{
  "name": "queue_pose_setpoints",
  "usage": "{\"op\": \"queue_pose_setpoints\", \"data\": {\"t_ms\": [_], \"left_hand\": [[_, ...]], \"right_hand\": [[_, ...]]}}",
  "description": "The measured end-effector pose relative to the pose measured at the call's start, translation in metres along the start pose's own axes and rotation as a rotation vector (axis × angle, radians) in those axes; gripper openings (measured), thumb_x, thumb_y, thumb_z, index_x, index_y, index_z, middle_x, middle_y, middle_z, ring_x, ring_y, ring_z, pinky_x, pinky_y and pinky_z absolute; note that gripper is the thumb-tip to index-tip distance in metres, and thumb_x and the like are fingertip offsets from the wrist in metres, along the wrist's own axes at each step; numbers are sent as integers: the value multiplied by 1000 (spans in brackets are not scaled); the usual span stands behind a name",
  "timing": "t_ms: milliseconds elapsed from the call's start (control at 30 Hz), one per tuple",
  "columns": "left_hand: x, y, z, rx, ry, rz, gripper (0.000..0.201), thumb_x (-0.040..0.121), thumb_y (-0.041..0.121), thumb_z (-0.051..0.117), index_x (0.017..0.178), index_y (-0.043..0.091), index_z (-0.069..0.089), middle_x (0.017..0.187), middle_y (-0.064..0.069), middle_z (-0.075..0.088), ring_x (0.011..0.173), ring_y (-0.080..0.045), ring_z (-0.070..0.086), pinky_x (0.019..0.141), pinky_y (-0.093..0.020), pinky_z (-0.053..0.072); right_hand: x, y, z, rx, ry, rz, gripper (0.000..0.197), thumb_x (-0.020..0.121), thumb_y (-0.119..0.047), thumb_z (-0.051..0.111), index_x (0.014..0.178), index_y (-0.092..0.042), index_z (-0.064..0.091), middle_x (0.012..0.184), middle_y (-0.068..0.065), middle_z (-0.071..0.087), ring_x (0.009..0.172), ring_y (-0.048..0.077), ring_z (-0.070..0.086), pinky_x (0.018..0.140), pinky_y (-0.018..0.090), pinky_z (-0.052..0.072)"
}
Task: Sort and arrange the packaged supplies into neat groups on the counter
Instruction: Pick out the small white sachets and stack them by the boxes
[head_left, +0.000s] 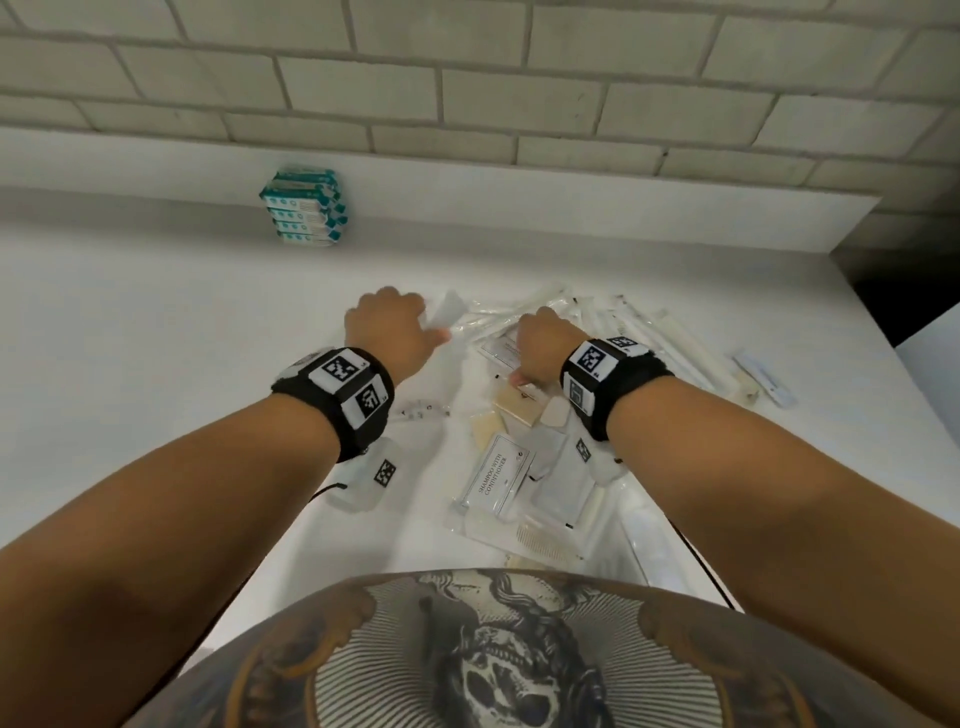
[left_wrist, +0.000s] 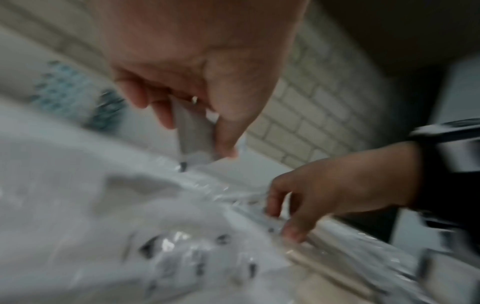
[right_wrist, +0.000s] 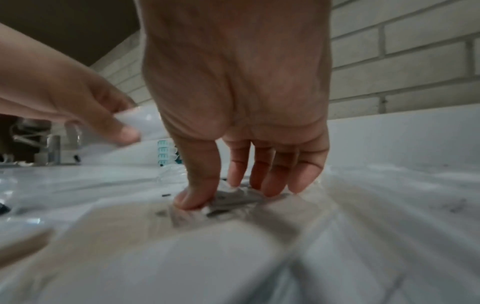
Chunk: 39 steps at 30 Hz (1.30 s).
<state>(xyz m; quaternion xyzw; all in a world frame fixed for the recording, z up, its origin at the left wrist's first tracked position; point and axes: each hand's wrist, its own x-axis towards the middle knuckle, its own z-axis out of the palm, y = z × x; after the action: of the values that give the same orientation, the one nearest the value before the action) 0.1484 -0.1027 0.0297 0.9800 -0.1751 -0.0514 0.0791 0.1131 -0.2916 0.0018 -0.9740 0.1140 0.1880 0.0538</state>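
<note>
A loose pile of clear-wrapped supplies (head_left: 524, 457) lies on the white counter (head_left: 156, 338): a shampoo sachet (head_left: 498, 478), soap bars (head_left: 514, 405), a comb (head_left: 545, 540) and long wrapped sticks (head_left: 649, 332). My left hand (head_left: 395, 325) hovers at the pile's far left and pinches a small white packet (left_wrist: 192, 127) between thumb and fingers, lifted off the counter. My right hand (right_wrist: 231, 193) reaches down into the pile's middle, thumb and fingers closing on a small clear packet (right_wrist: 233, 202) with grey contents. A stack of teal boxes (head_left: 304, 208) stands by the back ledge.
A tiled wall (head_left: 467, 78) and a low ledge run behind the counter. The counter ends at the right by a dark gap (head_left: 893, 291). A small white packet (head_left: 763, 379) lies apart at the right. Chrome fittings (right_wrist: 54, 150) show far left in the right wrist view.
</note>
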Motion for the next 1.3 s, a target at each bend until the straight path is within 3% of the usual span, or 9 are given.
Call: {"op": "queue_pose_setpoints", "data": {"t_ms": [100,267,400,533,667,800,1000,1100,1300], "left_hand": [[-29,21,-16,-118,-31,149,45,88,55,56,95,10,57,102,-15,56,97,-31,55,80,-37,42],[-76,52,10,55,-560,270,68,86,59,57,132,9,52,128,-7,57,114,-24,54,85,-29,40],[-87,57,35,110,-490,256,68,79,61,64,124,12,59,117,-6,62,105,-22,59,84,-33,50],[-88,60,38,-40,-481,196,68,77,46,74,131,13,49,116,4,60,97,-18,58,71,-23,46],[-89,62,40,-150,-483,101,69,75,37,79,127,10,43,105,1,56,84,-17,56,54,-20,37],[-92,64,44,-106,-491,131,62,79,40,74,126,6,53,123,-8,61,108,-24,59,78,-28,44],[-92,49,28,-260,-267,77,47,84,49,64,108,9,57,94,0,50,85,-18,52,64,-25,39],[-82,12,19,-210,-180,-124,53,87,46,58,124,8,53,119,-10,57,103,-29,55,87,-36,47],[-91,-2,33,-285,-167,-205,52,91,43,54,126,5,49,122,-15,54,101,-30,56,77,-32,46]], "right_hand": [[0,6,-4,190,-103,79,85,76,-25,81,142,-4,33,137,14,51,120,33,54,95,40,48],[-22,20,-19,122,-41,-23,51,92,-34,60,130,-2,52,129,14,57,116,28,55,95,34,45],[-58,39,-55,340,132,-194,23,88,-34,65,94,-13,60,95,3,63,89,23,61,71,30,47],[-112,47,-40,94,-246,-384,19,79,-33,73,75,-29,55,83,-8,57,74,15,55,63,28,41],[-122,52,21,-320,-235,-466,26,76,-31,74,90,-21,53,101,-6,41,85,15,47,67,30,42],[-111,65,22,-136,-217,-341,48,70,-24,82,97,-26,43,99,-5,50,86,16,51,68,28,40],[-108,75,24,-201,-185,-323,34,78,-29,76,92,-20,46,95,-2,45,84,18,51,68,28,40],[-111,86,17,-73,-94,-260,21,83,-18,67,93,-16,48,93,1,54,79,19,52,58,26,38],[-116,84,-8,304,36,-104,27,94,-22,57,117,-16,45,100,-4,50,89,19,52,57,22,34]]}}
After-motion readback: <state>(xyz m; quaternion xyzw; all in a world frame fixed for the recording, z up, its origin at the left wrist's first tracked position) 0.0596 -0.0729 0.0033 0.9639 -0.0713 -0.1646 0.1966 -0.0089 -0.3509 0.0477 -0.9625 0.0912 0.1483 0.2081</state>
